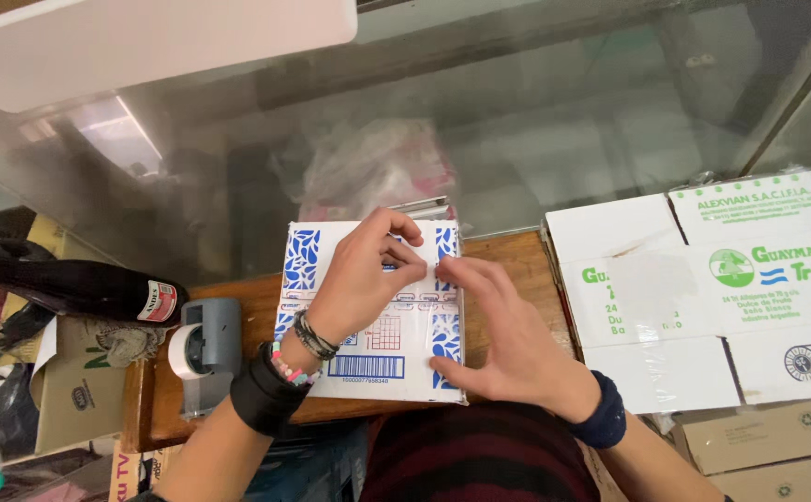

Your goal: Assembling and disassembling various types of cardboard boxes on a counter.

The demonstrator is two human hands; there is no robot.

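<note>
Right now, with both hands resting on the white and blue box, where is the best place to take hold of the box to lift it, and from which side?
Probably by its two long side edges, one hand from the left and one from the right. The white and blue box lies flat on the wooden stand, so only its edges offer a grip. The left hand and right hand already rest on top, near those edges. The tape dispenser stands close on the left, so come in carefully there.
</note>
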